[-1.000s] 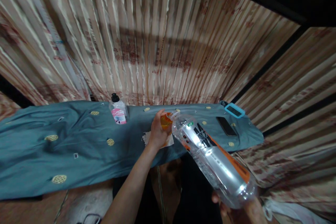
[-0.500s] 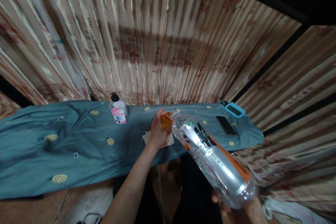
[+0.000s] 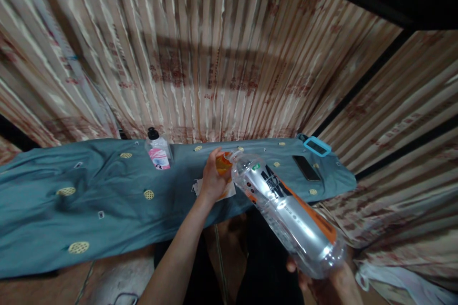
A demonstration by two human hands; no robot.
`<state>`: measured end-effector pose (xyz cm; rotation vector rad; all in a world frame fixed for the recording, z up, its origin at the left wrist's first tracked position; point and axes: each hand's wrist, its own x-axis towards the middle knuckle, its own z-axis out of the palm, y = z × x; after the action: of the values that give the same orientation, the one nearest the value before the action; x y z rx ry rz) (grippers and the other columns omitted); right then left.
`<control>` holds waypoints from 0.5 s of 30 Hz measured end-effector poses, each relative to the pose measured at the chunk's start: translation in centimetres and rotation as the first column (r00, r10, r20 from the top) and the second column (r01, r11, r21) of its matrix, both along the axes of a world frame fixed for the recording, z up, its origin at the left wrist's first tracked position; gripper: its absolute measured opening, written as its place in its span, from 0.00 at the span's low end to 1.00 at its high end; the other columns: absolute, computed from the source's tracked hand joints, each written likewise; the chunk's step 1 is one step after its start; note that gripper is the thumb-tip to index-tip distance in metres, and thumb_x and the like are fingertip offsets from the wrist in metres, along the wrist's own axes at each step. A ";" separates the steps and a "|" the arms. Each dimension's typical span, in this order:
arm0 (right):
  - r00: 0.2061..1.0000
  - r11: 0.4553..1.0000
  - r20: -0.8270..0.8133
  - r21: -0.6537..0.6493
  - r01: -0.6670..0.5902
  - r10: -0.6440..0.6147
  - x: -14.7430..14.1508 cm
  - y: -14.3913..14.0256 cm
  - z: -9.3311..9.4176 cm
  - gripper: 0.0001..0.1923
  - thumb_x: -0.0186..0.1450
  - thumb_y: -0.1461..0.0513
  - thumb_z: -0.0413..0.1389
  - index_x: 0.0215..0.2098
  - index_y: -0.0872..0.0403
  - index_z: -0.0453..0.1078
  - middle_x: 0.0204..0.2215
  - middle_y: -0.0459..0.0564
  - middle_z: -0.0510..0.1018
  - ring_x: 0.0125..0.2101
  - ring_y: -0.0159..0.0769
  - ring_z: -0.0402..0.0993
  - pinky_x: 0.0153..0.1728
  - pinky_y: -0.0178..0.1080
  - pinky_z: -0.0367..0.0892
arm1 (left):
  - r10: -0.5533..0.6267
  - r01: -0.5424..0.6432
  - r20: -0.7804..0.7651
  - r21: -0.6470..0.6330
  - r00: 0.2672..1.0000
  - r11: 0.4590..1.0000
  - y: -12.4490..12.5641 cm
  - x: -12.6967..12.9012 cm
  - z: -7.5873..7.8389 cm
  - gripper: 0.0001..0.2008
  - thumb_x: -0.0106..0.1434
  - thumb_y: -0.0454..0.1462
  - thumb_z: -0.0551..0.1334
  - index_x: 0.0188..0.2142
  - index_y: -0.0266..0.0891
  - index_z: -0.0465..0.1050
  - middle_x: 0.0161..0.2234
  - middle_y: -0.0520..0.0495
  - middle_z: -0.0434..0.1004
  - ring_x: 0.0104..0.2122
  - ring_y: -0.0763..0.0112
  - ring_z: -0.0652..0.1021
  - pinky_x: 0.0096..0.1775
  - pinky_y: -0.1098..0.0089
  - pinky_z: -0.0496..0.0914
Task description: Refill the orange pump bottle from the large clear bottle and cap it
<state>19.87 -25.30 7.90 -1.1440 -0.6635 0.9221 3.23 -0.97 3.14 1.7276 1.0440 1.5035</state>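
Pump bottle (image 3: 157,152), dark phone (image 3: 306,167), teal-cased phone (image 3: 317,146), pleated curtain (image 3: 214,57)

You worked in what looked like a home room: patterned pleated curtains (image 3: 200,57) hung behind a tabletop draped in teal cloth (image 3: 89,200), with a phone (image 3: 306,167) and a pump bottle (image 3: 157,148) on it.

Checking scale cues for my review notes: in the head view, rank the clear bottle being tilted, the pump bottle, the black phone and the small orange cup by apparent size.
1. Clear bottle, though it is nearest the camera.
2. Pump bottle.
3. Black phone, close to the pump bottle, so unsure.
4. Orange cup, partly hidden by the left hand.
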 end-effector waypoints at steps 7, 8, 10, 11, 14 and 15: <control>0.994 0.997 -0.094 -0.056 0.057 -0.062 -0.7 0.1 0.8 0.30 0.45 0.40 0.73 0.34 0.51 0.77 0.26 0.52 0.86 0.19 0.36 0.80 0.15 0.29 0.70 | -0.010 0.010 0.010 -0.003 1.000 1.000 -0.1 0.0 0.3 0.31 0.58 0.40 0.69 0.59 0.41 0.62 0.51 0.41 0.79 0.51 0.55 0.80 0.56 0.51 0.72; 0.994 0.998 -0.091 -0.042 0.054 -0.057 -0.7 0.1 0.8 0.29 0.46 0.41 0.73 0.35 0.51 0.77 0.27 0.52 0.86 0.18 0.36 0.80 0.15 0.29 0.70 | -0.013 0.013 0.011 -0.003 1.000 1.000 -0.1 0.0 0.3 0.31 0.58 0.40 0.69 0.59 0.41 0.62 0.51 0.41 0.79 0.50 0.56 0.80 0.56 0.51 0.72; 0.995 0.998 -0.082 -0.028 0.056 -0.059 -0.6 0.2 0.8 0.29 0.47 0.41 0.73 0.35 0.51 0.76 0.28 0.52 0.86 0.18 0.36 0.80 0.14 0.29 0.70 | -0.013 0.013 0.016 0.000 1.000 1.000 -0.1 0.0 0.3 0.31 0.58 0.40 0.69 0.59 0.41 0.62 0.51 0.41 0.79 0.50 0.56 0.80 0.56 0.51 0.72; 0.994 0.998 -0.085 -0.029 0.062 -0.064 -0.6 0.2 0.7 0.29 0.47 0.41 0.73 0.35 0.51 0.76 0.29 0.53 0.86 0.19 0.36 0.80 0.14 0.29 0.70 | -0.010 0.010 0.018 0.004 1.000 1.000 -0.1 0.0 0.3 0.31 0.58 0.40 0.69 0.59 0.41 0.62 0.50 0.41 0.79 0.50 0.56 0.80 0.56 0.52 0.72; 0.991 0.995 -0.100 -0.053 0.085 -0.090 -0.4 0.3 0.5 0.31 0.44 0.40 0.74 0.35 0.51 0.76 0.30 0.54 0.86 0.18 0.37 0.80 0.13 0.30 0.69 | -0.008 0.008 0.013 0.018 1.000 1.000 0.0 0.0 0.3 0.30 0.59 0.40 0.69 0.59 0.41 0.62 0.50 0.42 0.79 0.50 0.57 0.80 0.55 0.52 0.72; 0.990 0.994 -0.105 -0.062 0.092 -0.098 -0.4 0.3 0.4 0.32 0.42 0.40 0.74 0.35 0.51 0.76 0.28 0.53 0.86 0.18 0.37 0.79 0.13 0.30 0.69 | -0.009 0.009 0.011 0.022 1.000 1.000 0.0 0.0 0.2 0.30 0.59 0.40 0.68 0.59 0.41 0.62 0.50 0.42 0.79 0.50 0.57 0.80 0.55 0.52 0.72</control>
<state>19.45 -25.04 8.30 -1.1580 -0.4929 0.9198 3.22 -0.98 3.39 1.7352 1.0161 1.5226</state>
